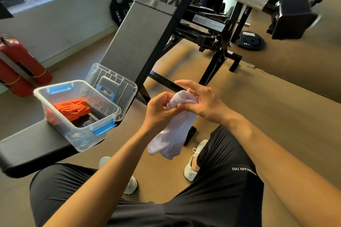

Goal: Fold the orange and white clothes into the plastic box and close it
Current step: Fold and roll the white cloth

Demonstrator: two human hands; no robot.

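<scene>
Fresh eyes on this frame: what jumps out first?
At centre, the left hand and right hand grip a white garment in mid-air above the person's lap. To the left, an open clear plastic box sits on the black bench seat with an orange garment inside and its lid propped behind it. Red fire extinguishers stand at far left.

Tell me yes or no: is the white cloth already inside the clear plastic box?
No: the left hand and right hand hold the white cloth in the air outside the clear plastic box.
</scene>
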